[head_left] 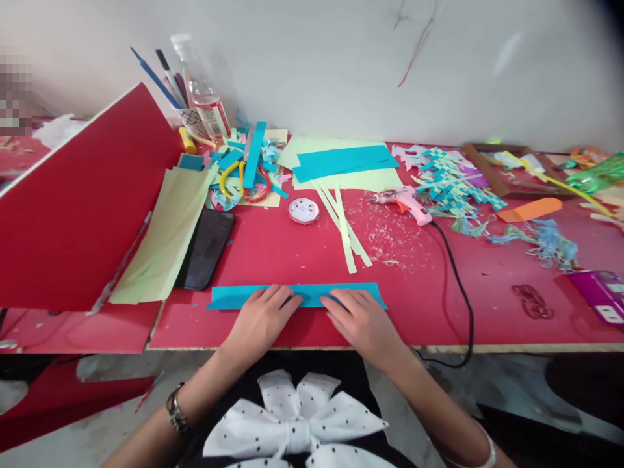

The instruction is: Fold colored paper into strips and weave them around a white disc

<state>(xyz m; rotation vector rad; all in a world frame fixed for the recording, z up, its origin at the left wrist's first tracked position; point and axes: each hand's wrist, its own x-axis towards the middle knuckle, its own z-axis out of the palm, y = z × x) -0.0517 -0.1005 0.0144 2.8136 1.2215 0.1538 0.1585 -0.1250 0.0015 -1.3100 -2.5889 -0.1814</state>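
Note:
A strip of blue paper (pixel 312 296), folded lengthwise, lies near the front edge of the red table. My left hand (pixel 266 318) rests on its left half, fingers lying on the paper and bent slightly. On the right half my right hand (pixel 363 318) presses with its fingers spread a little. Between the two hands a short stretch of the strip shows. Both palms hang over the near side of the paper, and the undersides of the fingers are hidden.
Left are a red board (pixel 88 214), pale yellow sheets (pixel 160 240) and a black phone (pixel 207 250). Scissors (pixel 246 182) lie among scraps behind. Pale strips (pixel 344 227), a small round lid (pixel 303 210) and a pink glue gun (pixel 407 203) lie ahead; its black cord (pixel 461 279) trails over the edge.

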